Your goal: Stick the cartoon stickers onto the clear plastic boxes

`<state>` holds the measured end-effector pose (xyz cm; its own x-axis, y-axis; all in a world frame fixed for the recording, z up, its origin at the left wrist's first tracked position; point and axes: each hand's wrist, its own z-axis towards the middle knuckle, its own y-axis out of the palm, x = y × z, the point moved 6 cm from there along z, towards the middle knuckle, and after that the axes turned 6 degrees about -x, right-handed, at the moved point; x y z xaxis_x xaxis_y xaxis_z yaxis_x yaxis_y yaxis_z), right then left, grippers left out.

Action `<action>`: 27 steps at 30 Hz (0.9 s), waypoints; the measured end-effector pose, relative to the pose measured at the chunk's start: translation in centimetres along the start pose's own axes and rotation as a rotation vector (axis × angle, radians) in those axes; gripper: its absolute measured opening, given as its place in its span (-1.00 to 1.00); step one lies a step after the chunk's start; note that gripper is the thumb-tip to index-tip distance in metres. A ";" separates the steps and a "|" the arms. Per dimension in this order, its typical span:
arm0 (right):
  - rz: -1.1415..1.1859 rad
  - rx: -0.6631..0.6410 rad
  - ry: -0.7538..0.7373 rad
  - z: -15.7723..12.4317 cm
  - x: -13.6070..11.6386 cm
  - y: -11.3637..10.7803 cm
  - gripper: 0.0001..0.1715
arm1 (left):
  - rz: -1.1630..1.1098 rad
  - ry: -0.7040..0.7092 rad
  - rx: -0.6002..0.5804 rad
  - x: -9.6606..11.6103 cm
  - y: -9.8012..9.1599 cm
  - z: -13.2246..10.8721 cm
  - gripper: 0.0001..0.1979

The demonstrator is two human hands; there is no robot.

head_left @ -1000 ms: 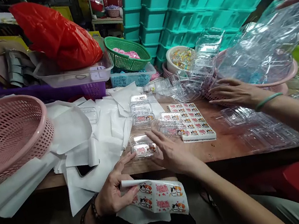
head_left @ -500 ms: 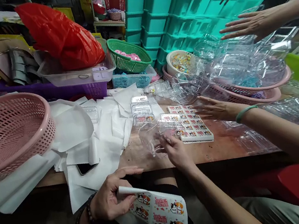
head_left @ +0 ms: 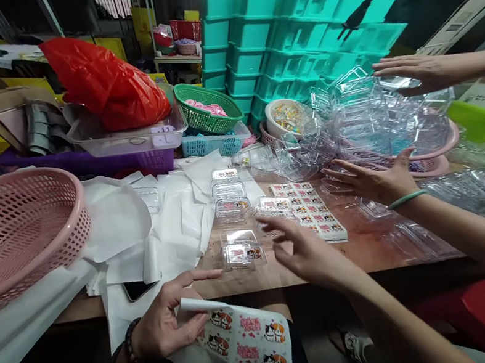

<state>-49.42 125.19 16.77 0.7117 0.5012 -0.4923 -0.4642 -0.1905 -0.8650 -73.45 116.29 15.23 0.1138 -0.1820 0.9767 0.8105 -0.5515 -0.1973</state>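
Note:
My left hand, with a dark bead bracelet, grips a curled sheet of stickers printed with cartoon cats and dogs, above my lap. My right hand hovers over the table's front edge, fingers apart and nothing in them. Just left of it lies a clear plastic box with such a sticker on it. Near my right fingertips is another stickered box; more boxes form a column behind. To the right rests a stack of sticker sheets.
A co-worker's hand with a green bangle and their other hand are beside a heap of clear plastic boxes on pink baskets. White backing paper and a pink basket lie left. Turquoise crates rise behind.
My right hand has let go of a clear box, which now lies on the table near the front edge. The co-worker's upper hand has lowered onto the heap. My left hand keeps the sticker sheet.

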 end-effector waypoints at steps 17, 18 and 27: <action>-0.320 -0.189 -0.016 13.7 3.7 3.4 -0.06 | -0.270 -0.079 0.117 -3.0 -1.0 -0.4 -0.80; -0.265 -0.168 -0.031 13.6 4.3 2.8 -0.04 | -0.283 -0.063 0.130 -3.0 -1.2 -0.2 -0.80; 0.218 0.060 0.079 12.0 6.8 -0.7 -0.06 | -0.497 0.037 0.200 -3.8 -1.5 1.7 -0.50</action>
<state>-50.59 138.83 15.19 0.6293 0.3855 -0.6749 -0.6402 -0.2352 -0.7313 -74.10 119.23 11.97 -0.3287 0.0310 0.9439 0.8556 -0.4135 0.3115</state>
